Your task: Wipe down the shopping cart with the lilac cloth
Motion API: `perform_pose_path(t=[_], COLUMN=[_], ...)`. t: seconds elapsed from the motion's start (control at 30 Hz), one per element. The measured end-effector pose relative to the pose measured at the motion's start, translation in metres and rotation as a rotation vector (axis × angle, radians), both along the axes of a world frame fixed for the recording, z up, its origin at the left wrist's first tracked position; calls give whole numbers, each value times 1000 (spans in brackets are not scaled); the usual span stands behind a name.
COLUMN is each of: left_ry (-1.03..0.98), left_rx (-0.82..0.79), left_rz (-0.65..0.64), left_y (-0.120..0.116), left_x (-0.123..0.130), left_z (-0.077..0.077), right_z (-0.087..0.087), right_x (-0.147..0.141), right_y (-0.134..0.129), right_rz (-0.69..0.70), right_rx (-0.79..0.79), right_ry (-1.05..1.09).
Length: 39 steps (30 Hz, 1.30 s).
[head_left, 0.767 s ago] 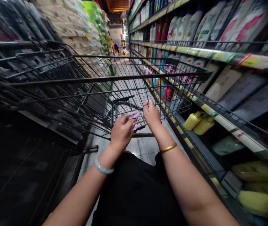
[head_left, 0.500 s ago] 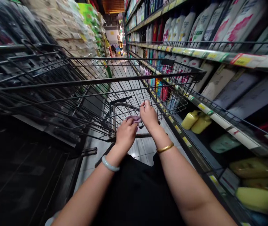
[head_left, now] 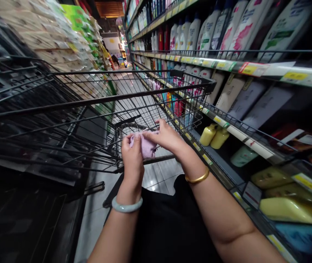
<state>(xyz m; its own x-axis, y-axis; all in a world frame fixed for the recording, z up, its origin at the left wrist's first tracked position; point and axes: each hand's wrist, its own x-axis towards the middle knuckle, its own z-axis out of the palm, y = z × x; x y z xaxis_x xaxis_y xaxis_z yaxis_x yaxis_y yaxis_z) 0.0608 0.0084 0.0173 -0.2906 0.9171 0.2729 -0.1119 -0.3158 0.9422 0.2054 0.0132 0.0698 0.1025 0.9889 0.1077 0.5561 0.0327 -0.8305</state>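
Between my two hands hangs a small light-purple cloth, bunched and partly folded. My left hand pinches its left edge between thumb and fingers, a pale bangle on that wrist. At the cloth's upper right, my right hand grips it with the thumb laid along the top and the other fingers bent; a gold bangle sits on this wrist. Right behind the hands stands a black wire shopping cart, its basket reaching across the aisle.
Shelves on the right hold shampoo bottles, yellow pump bottles lower down, and price tags along the shelf edge. Stacked tissue packs line the left. A tiled floor runs down the aisle.
The cloth, mostly covered by my hands before, now shows spread lower between them. My left hand has turned more upright, and my right fingers have loosened. The view has shifted right.
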Motion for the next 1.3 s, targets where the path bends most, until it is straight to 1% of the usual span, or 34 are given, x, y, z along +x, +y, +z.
perform_pose_path(t=[0.03,0.1,0.13,0.17,0.2,0.27,0.33,0.37,0.4,0.47,0.53,0.6,0.63,0.67,0.7,0.77,0.8,0.83,0.87,0.93,0.97,1.0,1.03,1.1,1.17,1.2,1.23,1.3], left_ry=[-39,-30,-28,-16,28,245,535,641,704,740,738,720,701,681,662,634,621,606,590,568,563,561,560,547,534,531,528,519], left_rx=[32,74,75,64,57,106,219,270,307,347,379,400,405,406,403,382,360,332,299,242,228,221,219,217,206,201,197,188], left_rz=[11,39,44,43,47,88,170,209,241,270,268,289,312,332,343,308,266,219,173,112,101,101,104,120,132,134,133,123], left_y=[0,2,3,4,5,6,5,6,6,9,13,15,15,14,13,10,9,9,9,12,14,16,17,20,21,21,21,21], left_x=[4,15,22,28,33,38,35,31,26,18,13,12,14,16,18,24,27,29,31,32,32,32,33,33,34,35,35,35], left_z=[6,18,24,28,30,32,30,28,25,20,17,16,16,16,16,17,18,18,18,18,19,19,19,20,21,21,21,22], right_z=[-1,-5,-7,-9,-10,-11,-12,-14,-16,-23,-32,-38,-39,-38,-36,-32,-32,-33,-36,-43,-46,-47,-46,-40,-36,-37,-39,-46], right_x=[3,4,3,1,-2,-4,-3,0,4,14,25,33,36,36,36,34,33,32,33,36,39,42,44,47,48,50,51,57], right_y=[-1,-2,-1,0,1,3,3,4,4,6,10,14,16,17,18,18,18,19,19,21,21,22,22,21,21,21,21,23], right_rz=[46,191,256,289,282,175,80,64,60,55,18,-40,-73,-102,-123,-155,-168,-177,-178,-159,-155,-169,-205,-297,-353,-364,-366,-348], right_rx=[-15,-13,13,48,83,118,121,123,126,114,35,-53,-53,-9,70,254,307,314,275,120,52,25,49,212,364,376,337,161], right_ry=[80,320,448,557,633,663,548,463,368,154,-66,-212,-231,-220,-193,-150,-155,-183,-227,-312,-326,-313,-278,-195,-173,-192,-224,-280])
